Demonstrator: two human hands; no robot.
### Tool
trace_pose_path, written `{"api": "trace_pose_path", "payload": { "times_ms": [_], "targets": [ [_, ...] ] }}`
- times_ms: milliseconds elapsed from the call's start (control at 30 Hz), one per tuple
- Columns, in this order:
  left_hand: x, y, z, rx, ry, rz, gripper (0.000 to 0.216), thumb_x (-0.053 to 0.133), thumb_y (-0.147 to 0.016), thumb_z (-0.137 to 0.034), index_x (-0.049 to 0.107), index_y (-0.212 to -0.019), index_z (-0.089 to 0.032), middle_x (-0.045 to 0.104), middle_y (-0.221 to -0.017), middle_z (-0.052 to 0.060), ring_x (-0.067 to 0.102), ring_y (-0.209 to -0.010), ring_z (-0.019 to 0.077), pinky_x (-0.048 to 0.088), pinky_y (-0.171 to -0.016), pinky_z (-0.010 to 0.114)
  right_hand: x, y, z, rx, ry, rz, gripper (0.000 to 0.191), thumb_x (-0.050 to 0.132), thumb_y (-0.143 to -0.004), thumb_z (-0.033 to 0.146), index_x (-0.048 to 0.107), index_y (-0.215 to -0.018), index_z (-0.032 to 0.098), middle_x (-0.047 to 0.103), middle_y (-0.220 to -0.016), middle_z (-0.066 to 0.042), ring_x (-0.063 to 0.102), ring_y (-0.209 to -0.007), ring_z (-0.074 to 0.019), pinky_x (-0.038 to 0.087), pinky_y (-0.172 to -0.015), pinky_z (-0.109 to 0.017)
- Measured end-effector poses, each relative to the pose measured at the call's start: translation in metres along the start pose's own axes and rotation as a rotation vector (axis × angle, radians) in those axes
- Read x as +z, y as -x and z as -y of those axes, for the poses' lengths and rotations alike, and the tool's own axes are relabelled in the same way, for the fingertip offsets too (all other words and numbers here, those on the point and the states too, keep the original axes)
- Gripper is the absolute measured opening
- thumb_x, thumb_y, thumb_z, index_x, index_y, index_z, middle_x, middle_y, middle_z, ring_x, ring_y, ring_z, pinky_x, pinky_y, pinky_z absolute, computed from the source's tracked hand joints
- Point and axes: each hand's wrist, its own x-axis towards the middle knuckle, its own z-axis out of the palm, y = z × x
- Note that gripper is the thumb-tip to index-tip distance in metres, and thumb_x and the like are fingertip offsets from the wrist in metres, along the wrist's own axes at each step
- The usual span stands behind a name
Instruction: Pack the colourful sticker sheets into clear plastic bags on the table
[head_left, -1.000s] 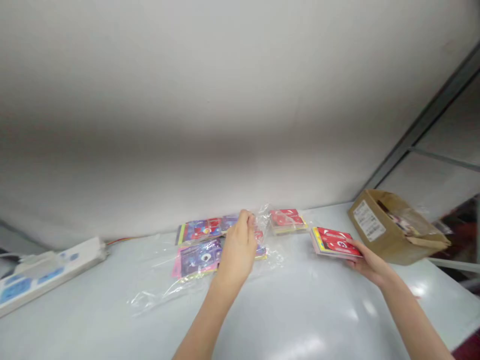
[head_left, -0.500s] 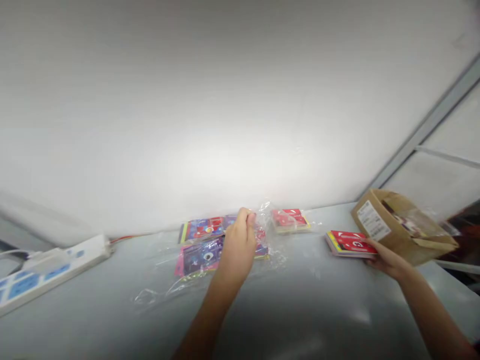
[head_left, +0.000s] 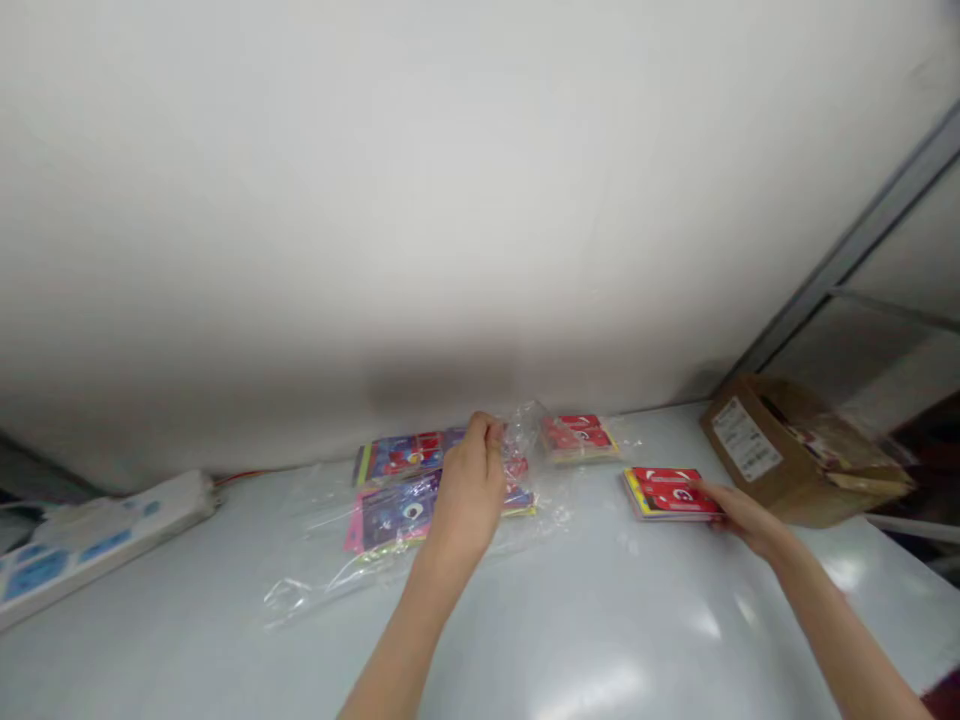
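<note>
My left hand (head_left: 472, 480) is closed in a pinch on a clear plastic bag (head_left: 525, 425) near the wall. Blue and purple printed booklets (head_left: 397, 510) lie in or under the clear film beside that hand, partly covered by it. In my right hand (head_left: 746, 518) is a stack of red booklets (head_left: 667, 493) with yellow and pale edges, gripped at its right end, low over the table. Between the hands, by the wall, a second red stack (head_left: 577, 437) sits partly behind the plastic.
An open cardboard box (head_left: 810, 455) with a white label stands at the right, near my right hand. At the left lies a white power strip (head_left: 105, 540) with blue sockets. The white wall (head_left: 480, 200) borders the grey table (head_left: 570, 620).
My right hand has moved left with the red stack, away from the box. My left hand keeps its pinch on the bag, nearly in place. The scene has become brighter.
</note>
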Motion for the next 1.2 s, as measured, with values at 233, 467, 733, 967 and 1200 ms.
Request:
{"api": "trace_pose_path", "payload": {
  "times_ms": [233,467,733,967,1200],
  "targets": [
    [-0.001,-0.002,0.001,-0.011,0.000,0.001,0.023,0.025,-0.091,-0.028,0.040,-0.074,-0.023,0.042,-0.056,-0.005,0.048,-0.055,0.0157,0.033,-0.054,0.026,0.032,0.015,0.013,0.009,-0.019,0.196,0.033,0.061,-0.066,0.048,0.058,-0.063,0.016,0.049,-0.047,0.003,0.037,-0.041,-0.0082,0.030,-0.039,-0.021],
    [-0.002,-0.002,-0.001,-0.012,0.002,0.001,0.023,0.024,-0.091,-0.029,0.040,-0.075,-0.024,0.043,-0.057,-0.005,0.049,-0.056,0.0158,0.033,-0.055,0.026,0.055,0.024,0.027,-0.043,-0.027,0.291,0.036,0.060,-0.068,0.051,0.058,-0.062,0.016,0.043,-0.042,0.005,0.036,-0.039,-0.0079,0.028,-0.039,-0.021],
    [-0.002,-0.001,-0.002,-0.006,0.007,-0.004,0.023,0.025,-0.090,-0.028,0.042,-0.074,-0.023,0.043,-0.057,-0.005,0.048,-0.055,0.0154,0.032,-0.055,0.025,0.064,0.027,0.033,-0.122,-0.024,0.253,0.038,0.057,-0.070,0.050,0.064,-0.075,0.013,0.050,-0.049,0.003,0.040,-0.044,-0.0083,0.034,-0.044,-0.022],
    [-0.002,-0.001,-0.003,-0.018,0.014,0.000,0.023,0.025,-0.090,-0.029,0.042,-0.075,-0.023,0.042,-0.057,-0.005,0.047,-0.055,0.0153,0.031,-0.055,0.025,0.041,0.022,0.017,-0.172,0.060,0.014,0.033,0.061,-0.064,0.040,0.066,-0.084,0.014,0.053,-0.047,0.003,0.043,-0.044,-0.0115,0.034,-0.045,-0.024],
    [-0.001,-0.002,-0.003,-0.024,0.029,0.014,0.023,0.025,-0.090,-0.029,0.040,-0.074,-0.023,0.042,-0.057,-0.005,0.048,-0.056,0.0159,0.031,-0.055,0.026,0.047,0.035,-0.001,-0.155,0.068,0.164,0.028,0.063,-0.061,0.042,0.067,-0.067,0.015,0.056,-0.051,0.001,0.048,-0.045,-0.0126,0.039,-0.046,-0.026]
  ]
}}
